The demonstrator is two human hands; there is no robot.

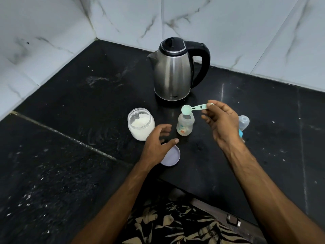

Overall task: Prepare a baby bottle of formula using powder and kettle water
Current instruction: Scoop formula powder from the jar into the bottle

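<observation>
A small clear baby bottle (185, 125) stands open and upright on the black counter (70, 103). My right hand (222, 122) pinches the handle of a pale green measuring scoop (193, 108), whose bowl is tipped over the bottle's mouth. To the bottle's left stands an open glass jar (140, 125) of white powder. My left hand (158, 140) hovers with relaxed fingers between the jar and the bottle, holding nothing. Behind them stands a steel kettle (173, 73) with a black lid and handle.
The jar's lilac lid (171, 156) lies upside down under my left wrist. The bottle's clear cap and blue collar (243, 123) lie behind my right hand. White marble-tiled walls (228, 23) close the corner. The counter edge runs near my patterned clothing.
</observation>
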